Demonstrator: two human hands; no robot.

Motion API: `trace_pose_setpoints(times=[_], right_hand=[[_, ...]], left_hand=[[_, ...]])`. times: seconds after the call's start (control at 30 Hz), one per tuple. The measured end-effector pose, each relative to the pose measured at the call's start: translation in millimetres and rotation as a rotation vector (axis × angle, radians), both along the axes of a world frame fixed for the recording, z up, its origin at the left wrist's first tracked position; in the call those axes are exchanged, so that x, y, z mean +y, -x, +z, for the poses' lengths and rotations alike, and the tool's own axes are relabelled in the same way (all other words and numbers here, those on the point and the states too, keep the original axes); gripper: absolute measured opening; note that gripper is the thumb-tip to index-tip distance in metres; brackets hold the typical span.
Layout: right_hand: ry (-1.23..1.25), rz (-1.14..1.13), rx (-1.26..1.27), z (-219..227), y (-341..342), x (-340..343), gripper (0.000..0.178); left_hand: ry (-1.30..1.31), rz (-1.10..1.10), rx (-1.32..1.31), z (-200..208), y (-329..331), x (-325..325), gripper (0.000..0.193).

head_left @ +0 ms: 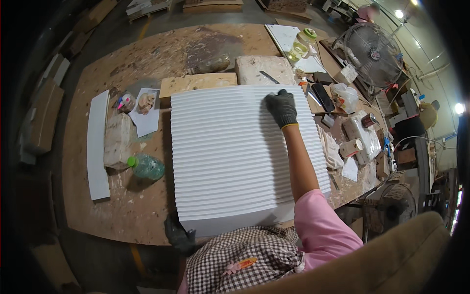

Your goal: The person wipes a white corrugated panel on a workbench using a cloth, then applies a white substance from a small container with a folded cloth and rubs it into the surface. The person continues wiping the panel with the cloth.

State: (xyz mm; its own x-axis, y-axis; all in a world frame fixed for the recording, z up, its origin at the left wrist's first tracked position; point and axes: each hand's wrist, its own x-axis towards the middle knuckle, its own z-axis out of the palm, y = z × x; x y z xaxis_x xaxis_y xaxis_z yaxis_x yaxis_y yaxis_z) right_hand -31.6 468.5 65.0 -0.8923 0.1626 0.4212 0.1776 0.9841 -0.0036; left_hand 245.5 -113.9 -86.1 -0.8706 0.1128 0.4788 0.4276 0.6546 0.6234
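Gloved right hand flat on the far end of a big white ribbed panel, left hand down at its near corner.

The worn wooden bench [147, 206] carries the white ribbed panel [235, 152], which runs away from the person with its ridges lying crosswise. The right hand [281, 108] in a dark glove reaches out over the far right part, fingers spread and pressed flat on the ridges. The left hand [178, 235], also gloved, sits at the near left corner by the bench edge; its grip is too dark to tell. Left of the panel lies a green-capped plastic bottle [146, 166], well apart from both hands. The panel's near edge is cut off by the checked apron [240, 262].
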Motion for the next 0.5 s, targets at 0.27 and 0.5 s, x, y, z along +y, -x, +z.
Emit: trace_pose_setpoints(times=[0.27, 0.5], right_hand=[[0.157, 0.561, 0.047, 7, 15, -31, 0.015], [-0.121, 0.37, -0.212, 32, -20, 92, 0.015]], left_hand=[[-0.435, -0.043, -0.293, 32, 8, 38, 0.098], [-0.3, -0.1, -0.304, 44, 16, 38, 0.096]])
